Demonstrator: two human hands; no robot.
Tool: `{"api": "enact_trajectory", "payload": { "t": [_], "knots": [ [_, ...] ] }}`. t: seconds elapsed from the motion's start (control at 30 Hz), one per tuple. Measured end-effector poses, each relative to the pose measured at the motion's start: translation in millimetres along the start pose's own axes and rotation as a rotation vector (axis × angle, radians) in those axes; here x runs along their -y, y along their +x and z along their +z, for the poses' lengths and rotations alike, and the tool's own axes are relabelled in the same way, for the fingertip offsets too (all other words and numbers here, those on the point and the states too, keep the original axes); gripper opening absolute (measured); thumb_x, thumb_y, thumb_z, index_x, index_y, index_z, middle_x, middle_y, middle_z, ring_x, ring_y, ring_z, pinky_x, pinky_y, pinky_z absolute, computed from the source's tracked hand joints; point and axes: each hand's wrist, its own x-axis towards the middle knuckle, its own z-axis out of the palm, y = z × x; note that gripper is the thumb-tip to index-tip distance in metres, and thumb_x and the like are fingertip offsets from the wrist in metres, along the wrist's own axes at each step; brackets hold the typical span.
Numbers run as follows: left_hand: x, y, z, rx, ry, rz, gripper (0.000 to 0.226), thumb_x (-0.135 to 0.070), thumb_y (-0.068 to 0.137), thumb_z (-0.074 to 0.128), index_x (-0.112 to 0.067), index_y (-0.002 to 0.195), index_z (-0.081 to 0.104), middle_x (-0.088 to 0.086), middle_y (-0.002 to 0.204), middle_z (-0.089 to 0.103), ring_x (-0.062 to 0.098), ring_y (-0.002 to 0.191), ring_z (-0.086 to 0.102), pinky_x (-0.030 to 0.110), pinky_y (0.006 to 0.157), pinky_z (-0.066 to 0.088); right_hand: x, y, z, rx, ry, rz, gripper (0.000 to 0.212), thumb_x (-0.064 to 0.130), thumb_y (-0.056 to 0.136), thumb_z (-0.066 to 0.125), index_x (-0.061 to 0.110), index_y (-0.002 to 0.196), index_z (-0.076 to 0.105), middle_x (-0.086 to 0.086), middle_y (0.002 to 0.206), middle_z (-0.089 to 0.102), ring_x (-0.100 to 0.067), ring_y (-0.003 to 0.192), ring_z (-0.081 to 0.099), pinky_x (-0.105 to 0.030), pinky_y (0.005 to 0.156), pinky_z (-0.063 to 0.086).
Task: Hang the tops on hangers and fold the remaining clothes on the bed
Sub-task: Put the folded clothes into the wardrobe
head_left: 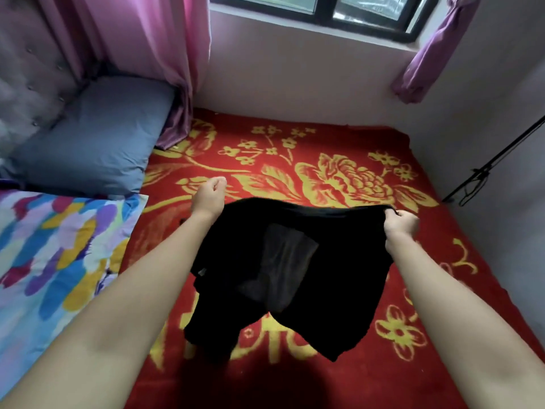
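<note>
A pair of black shorts (339, 261) hangs in the air over the bed's red blanket with yellow flowers (324, 178). A grey inner pocket patch shows on its front. My right hand (399, 224) grips the right end of the stretched waistband. My left hand (211, 193) is curled into a fist just left of the waistband's other end. No cloth shows inside that fist, and the fabric's left edge lies against my left wrist. The legs of the shorts dangle down toward me.
A blue-grey pillow (94, 137) and a multicoloured pillow (50, 261) lie on the left of the bed. Pink curtains (153, 48) hang at the back left beside a window (324, 7). A thin black stand (483, 172) leans by the right wall.
</note>
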Motion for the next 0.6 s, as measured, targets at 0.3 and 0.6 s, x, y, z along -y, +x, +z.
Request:
{"api": "enact_trajectory", "payload": {
  "t": [0.3, 0.6],
  "knots": [
    [230, -113, 37, 0.28, 0.383, -0.62, 0.061, -0.038, 0.095, 0.046, -0.019, 0.148, 0.022, 0.012, 0.147, 0.036, 0.033, 0.133, 0.034, 0.042, 0.104, 0.036, -172, -52, 87, 0.56, -0.76, 0.158, 0.045, 0.02, 0.086, 0.053, 0.018, 0.131, 0.051, -0.016, 0.135, 0.049, -0.034, 0.127, 0.04, -0.037, 0.104, 0.033],
    [325, -122, 49, 0.215, 0.287, -0.765, 0.052, -0.023, 0.094, 0.052, -0.007, 0.141, 0.035, 0.015, 0.142, 0.043, 0.029, 0.129, 0.042, 0.035, 0.101, 0.036, -213, -132, 205, 0.93, -0.846, -0.148, 0.036, 0.032, 0.094, 0.047, 0.018, 0.127, 0.051, -0.008, 0.131, 0.046, -0.025, 0.125, 0.038, -0.033, 0.097, 0.038]
  ]
}}
